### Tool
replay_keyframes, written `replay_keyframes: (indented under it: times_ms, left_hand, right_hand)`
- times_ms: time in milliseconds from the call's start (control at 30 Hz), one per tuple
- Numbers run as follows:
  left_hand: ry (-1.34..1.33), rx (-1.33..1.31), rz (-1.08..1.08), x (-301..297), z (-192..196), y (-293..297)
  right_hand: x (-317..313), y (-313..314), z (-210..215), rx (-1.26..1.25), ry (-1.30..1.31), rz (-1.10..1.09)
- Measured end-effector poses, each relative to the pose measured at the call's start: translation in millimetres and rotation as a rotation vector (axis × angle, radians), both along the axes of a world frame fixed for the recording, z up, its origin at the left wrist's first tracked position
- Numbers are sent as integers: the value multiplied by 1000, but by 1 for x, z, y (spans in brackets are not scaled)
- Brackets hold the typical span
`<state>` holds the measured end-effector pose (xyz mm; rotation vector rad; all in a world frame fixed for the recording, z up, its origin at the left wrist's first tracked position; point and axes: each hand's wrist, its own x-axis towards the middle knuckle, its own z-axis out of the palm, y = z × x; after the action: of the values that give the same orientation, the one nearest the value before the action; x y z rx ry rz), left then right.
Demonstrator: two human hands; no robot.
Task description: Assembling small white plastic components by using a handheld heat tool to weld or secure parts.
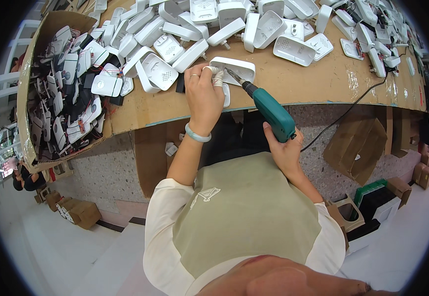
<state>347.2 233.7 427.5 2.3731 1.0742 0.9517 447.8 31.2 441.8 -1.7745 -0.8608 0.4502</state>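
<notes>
My right hand [284, 148] grips the rear of a green electric screwdriver [273, 109], which points up and to the left. Its bit reaches into a shallow white plastic housing [244, 69] that lies at the table's near side. At the housing's left end my left hand [204, 93] is closed, with white wraps on its fingertips right by the bit. Whatever small part sits under those fingertips is hidden. Just below the housing, a small white cover [226, 95] lies partly behind my left hand.
A cardboard box [27, 98] at the left holds many white covers with black parts and wires. White housings [296, 50] are heaped along the far side of the cardboard-topped table [318, 84]. A black cord [345, 107] runs from the screwdriver over the table edge. Cartons [356, 148] stand below.
</notes>
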Motion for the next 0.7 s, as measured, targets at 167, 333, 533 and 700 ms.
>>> replay_keyframes:
  times_ms: [167,333,533,700]
  left_hand:
    - [45,17,-8,0,-1,2]
    - [62,70,-8,-1,-1,3]
    - [82,78,4,0,0,2]
    - [100,96,23,1,0,1]
  right_hand:
    - [1,4,1,-2,-2,2]
    - [1,4,2,-23,4,7]
    - [3,1,0,-4,-7,14]
    - [3,2,2,-9,-33,17]
